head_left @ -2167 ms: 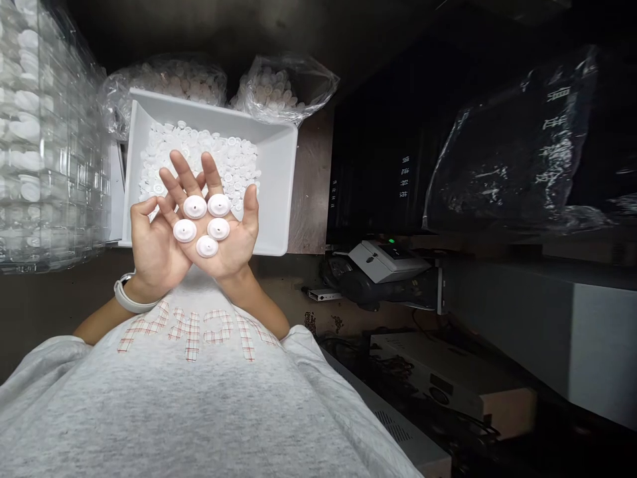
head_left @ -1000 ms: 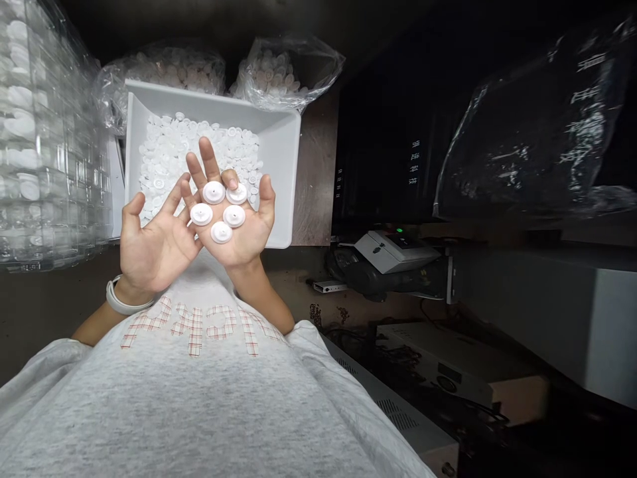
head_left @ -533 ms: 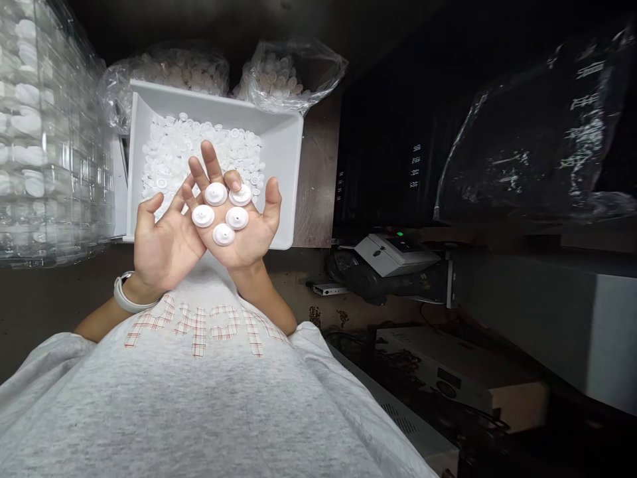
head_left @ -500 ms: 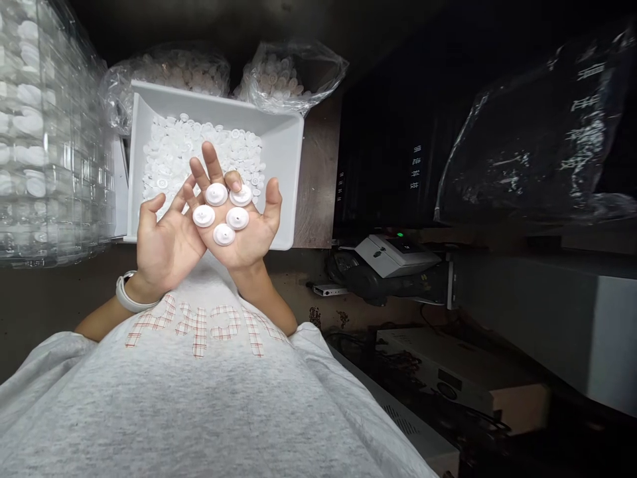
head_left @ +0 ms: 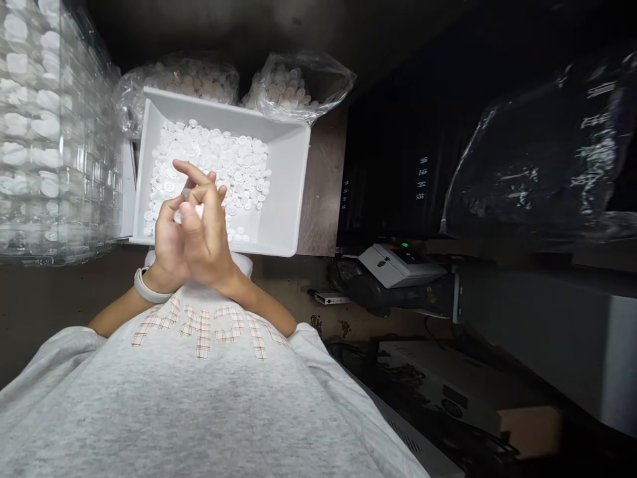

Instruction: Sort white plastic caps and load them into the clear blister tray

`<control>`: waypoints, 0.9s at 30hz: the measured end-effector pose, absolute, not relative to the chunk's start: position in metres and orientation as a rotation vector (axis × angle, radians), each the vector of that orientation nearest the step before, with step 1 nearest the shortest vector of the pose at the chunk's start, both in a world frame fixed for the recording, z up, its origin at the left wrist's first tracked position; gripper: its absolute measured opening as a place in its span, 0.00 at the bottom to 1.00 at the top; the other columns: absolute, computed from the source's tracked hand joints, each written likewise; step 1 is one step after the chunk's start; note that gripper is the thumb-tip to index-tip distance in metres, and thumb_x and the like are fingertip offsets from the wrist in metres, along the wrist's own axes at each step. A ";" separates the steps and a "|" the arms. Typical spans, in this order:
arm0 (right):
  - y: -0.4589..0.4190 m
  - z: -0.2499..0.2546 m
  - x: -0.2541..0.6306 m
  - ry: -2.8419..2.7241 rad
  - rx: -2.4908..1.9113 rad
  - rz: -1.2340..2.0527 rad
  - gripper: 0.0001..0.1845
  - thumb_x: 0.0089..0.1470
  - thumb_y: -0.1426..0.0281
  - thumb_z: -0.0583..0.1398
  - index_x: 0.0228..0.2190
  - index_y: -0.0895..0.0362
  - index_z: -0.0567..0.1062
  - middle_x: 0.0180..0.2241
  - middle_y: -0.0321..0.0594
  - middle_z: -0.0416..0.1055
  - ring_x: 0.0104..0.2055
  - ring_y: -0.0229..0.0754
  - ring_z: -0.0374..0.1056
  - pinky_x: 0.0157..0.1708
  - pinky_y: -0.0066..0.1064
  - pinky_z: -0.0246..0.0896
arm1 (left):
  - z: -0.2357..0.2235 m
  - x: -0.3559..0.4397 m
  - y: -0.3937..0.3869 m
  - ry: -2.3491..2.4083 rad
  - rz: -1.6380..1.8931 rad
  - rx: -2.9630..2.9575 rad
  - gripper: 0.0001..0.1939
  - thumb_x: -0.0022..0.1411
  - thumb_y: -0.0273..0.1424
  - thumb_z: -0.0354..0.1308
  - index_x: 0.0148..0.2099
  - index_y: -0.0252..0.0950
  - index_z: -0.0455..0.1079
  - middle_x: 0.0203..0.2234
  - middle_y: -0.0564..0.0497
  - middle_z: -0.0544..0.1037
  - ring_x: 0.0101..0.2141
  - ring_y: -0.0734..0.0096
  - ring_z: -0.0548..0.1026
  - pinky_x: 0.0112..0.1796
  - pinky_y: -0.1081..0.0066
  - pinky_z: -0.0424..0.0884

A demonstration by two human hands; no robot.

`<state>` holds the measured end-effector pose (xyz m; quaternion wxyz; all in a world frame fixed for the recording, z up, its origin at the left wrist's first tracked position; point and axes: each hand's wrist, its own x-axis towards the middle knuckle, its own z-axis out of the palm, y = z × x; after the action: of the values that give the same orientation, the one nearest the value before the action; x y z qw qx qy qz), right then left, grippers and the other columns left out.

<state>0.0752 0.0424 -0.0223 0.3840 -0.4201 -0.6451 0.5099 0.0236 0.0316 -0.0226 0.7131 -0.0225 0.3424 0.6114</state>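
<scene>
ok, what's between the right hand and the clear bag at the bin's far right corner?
Head view: from right hand to clear bag, loose white discs inside the bin, then its far wall.

passage: bare right side of white bin (head_left: 281, 179), open from above; uncovered strip of tabletop (head_left: 321, 192) beyond its right wall. obstacles: tall stack of clear trays (head_left: 64, 153), left; left plastic bag (head_left: 199, 78), behind far rim; right plastic bag (head_left: 298, 89), overlapping that rim.
</scene>
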 end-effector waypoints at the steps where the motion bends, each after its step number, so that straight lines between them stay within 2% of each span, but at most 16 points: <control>1: 0.044 -0.023 0.078 -1.584 -0.979 1.303 0.16 0.67 0.57 0.45 0.33 0.56 0.56 0.63 0.41 0.60 0.68 0.35 0.54 0.75 0.44 0.36 | -0.026 0.023 0.034 0.748 1.378 -0.081 0.19 0.68 0.37 0.45 0.57 0.45 0.67 0.61 0.62 0.69 0.72 0.64 0.43 0.68 0.65 0.55; 4: 0.049 -0.027 0.087 -1.396 -0.905 1.327 0.16 0.67 0.56 0.46 0.33 0.56 0.56 0.57 0.43 0.65 0.64 0.36 0.60 0.70 0.44 0.52 | -0.034 0.021 0.039 0.730 1.418 -0.162 0.22 0.66 0.33 0.45 0.60 0.43 0.67 0.58 0.57 0.72 0.72 0.66 0.40 0.70 0.65 0.52; 5: 0.050 -0.027 0.090 -1.363 -0.949 1.325 0.17 0.66 0.56 0.46 0.34 0.56 0.56 0.56 0.44 0.65 0.63 0.37 0.62 0.66 0.43 0.58 | -0.036 0.021 0.038 0.717 1.433 -0.163 0.22 0.66 0.33 0.46 0.60 0.42 0.66 0.58 0.55 0.72 0.72 0.65 0.43 0.69 0.64 0.53; 7: 0.052 -0.028 0.098 -1.373 -1.039 1.264 0.18 0.65 0.54 0.46 0.34 0.56 0.56 0.54 0.45 0.66 0.60 0.39 0.64 0.60 0.42 0.64 | -0.039 0.019 0.035 0.664 1.455 -0.128 0.21 0.66 0.34 0.48 0.59 0.41 0.66 0.60 0.53 0.71 0.71 0.63 0.50 0.67 0.61 0.59; 10: 0.052 -0.029 0.110 -1.547 -1.007 1.154 0.15 0.66 0.57 0.48 0.33 0.56 0.57 0.54 0.45 0.67 0.60 0.39 0.64 0.59 0.39 0.64 | -0.040 0.014 0.030 0.597 1.480 -0.078 0.20 0.67 0.36 0.47 0.58 0.40 0.66 0.62 0.51 0.69 0.69 0.62 0.55 0.64 0.59 0.64; 15: 0.048 -0.031 0.122 -1.970 -0.920 0.890 0.09 0.65 0.68 0.52 0.33 0.57 0.59 0.51 0.44 0.70 0.56 0.38 0.66 0.57 0.40 0.63 | -0.035 0.009 0.024 0.583 1.431 -0.023 0.24 0.66 0.38 0.47 0.60 0.38 0.66 0.63 0.49 0.68 0.70 0.61 0.52 0.66 0.58 0.59; 19: 0.048 -0.035 0.121 -2.077 -0.858 0.567 0.11 0.62 0.72 0.57 0.30 0.57 0.59 0.46 0.43 0.72 0.52 0.40 0.67 0.53 0.39 0.63 | -0.032 0.007 0.022 0.550 1.399 0.089 0.31 0.54 0.28 0.49 0.62 0.39 0.65 0.63 0.50 0.68 0.69 0.61 0.55 0.67 0.60 0.54; 21: 0.049 -0.036 0.120 -2.109 -0.826 0.474 0.13 0.61 0.73 0.59 0.29 0.58 0.58 0.46 0.42 0.73 0.51 0.40 0.67 0.51 0.38 0.63 | -0.032 0.007 0.021 0.537 1.406 0.108 0.33 0.51 0.25 0.48 0.61 0.40 0.65 0.62 0.51 0.69 0.69 0.62 0.56 0.67 0.60 0.55; 24: 0.049 -0.037 0.120 -2.131 -0.793 0.401 0.15 0.60 0.74 0.60 0.28 0.59 0.58 0.46 0.41 0.74 0.48 0.39 0.68 0.49 0.37 0.62 | -0.032 0.006 0.020 0.545 1.409 0.097 0.31 0.54 0.26 0.47 0.61 0.40 0.64 0.61 0.52 0.71 0.69 0.63 0.55 0.67 0.60 0.55; 27: 0.047 -0.035 0.120 -2.096 -0.814 0.469 0.13 0.61 0.75 0.59 0.29 0.59 0.59 0.44 0.41 0.74 0.44 0.36 0.69 0.45 0.33 0.63 | -0.032 0.004 0.020 0.531 1.383 0.077 0.32 0.56 0.25 0.46 0.65 0.39 0.60 0.61 0.52 0.70 0.70 0.65 0.52 0.68 0.61 0.53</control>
<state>0.1200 0.0472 -0.0351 0.4098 -0.3234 -0.8323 0.1861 0.0037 0.0203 -0.0320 0.7374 0.0351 0.2420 0.6297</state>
